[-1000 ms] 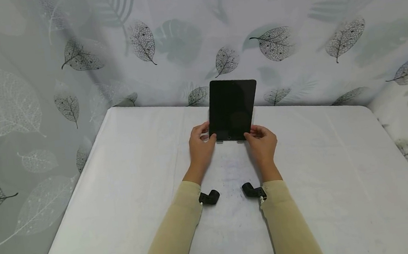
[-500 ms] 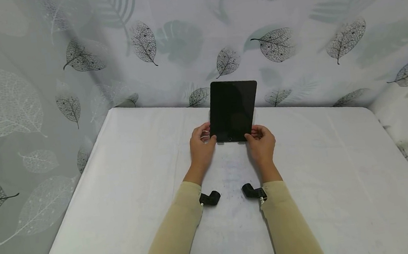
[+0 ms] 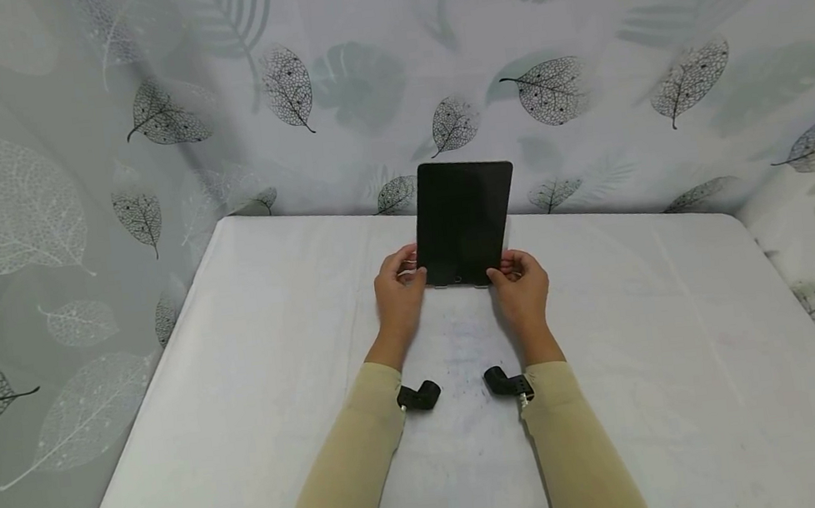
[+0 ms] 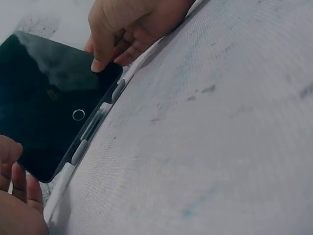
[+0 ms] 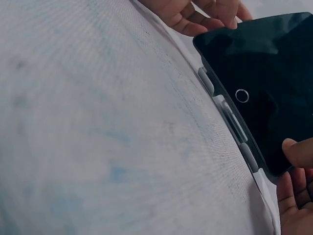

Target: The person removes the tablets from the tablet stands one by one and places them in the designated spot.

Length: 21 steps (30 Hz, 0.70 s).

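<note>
Tablet (image 3: pixel 465 218): leans back, lower edge at the lips of the stand (image 5: pixel 248 157) | Hands: left hand (image 3: pixel 397 293) pinches the corner left of the stand, right hand (image 3: pixel 524 287) the corner right | Best: both corners level, grip light (full seating unclear)

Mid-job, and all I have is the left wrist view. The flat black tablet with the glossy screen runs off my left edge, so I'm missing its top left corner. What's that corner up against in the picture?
Observer: In the head view, the top left corner of the tablet shows against the pale, leaf-printed backdrop.
Operator: Is anything worn on the arm behind the left hand?
Observer: Yes, a small black angled device at the inner side of the tan fabric left sleeve.
Operator: And behind the right hand?
Observer: A similar black device sits at that sleeve's inner side.
</note>
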Tool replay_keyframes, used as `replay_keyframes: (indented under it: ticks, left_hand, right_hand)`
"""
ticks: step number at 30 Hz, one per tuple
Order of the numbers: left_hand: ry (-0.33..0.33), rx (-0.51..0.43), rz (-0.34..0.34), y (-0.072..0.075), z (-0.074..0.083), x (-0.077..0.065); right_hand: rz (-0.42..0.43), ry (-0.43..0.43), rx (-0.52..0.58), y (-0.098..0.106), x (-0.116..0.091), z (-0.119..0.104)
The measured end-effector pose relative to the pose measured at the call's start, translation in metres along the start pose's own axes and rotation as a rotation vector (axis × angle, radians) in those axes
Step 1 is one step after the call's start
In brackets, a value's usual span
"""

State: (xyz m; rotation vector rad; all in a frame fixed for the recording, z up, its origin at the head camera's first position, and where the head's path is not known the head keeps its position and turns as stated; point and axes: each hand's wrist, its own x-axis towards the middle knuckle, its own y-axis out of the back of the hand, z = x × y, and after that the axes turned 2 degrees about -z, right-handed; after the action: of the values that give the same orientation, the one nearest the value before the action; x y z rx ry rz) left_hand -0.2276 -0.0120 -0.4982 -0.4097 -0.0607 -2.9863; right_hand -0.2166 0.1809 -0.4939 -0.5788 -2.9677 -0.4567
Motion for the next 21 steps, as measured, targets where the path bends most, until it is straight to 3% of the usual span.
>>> replay_keyframes:
  ticks: [13, 17, 21]
  left_hand:
    - [-0.022, -0.139, 0.151, 0.0, 0.007, 0.002]
    - [-0.004, -0.218, 0.158, -0.002, 0.014, 0.002]
    - [0.011, -0.27, 0.146, -0.001, 0.033, -0.001]
  right_hand:
    - [-0.016, 0.14, 0.104, 0.003, -0.004, -0.016]
    - [-0.037, 0.18, 0.172, 0.009, -0.005, -0.029]
    - [-0.05, 0.197, 0.219, 0.015, -0.005, -0.041]
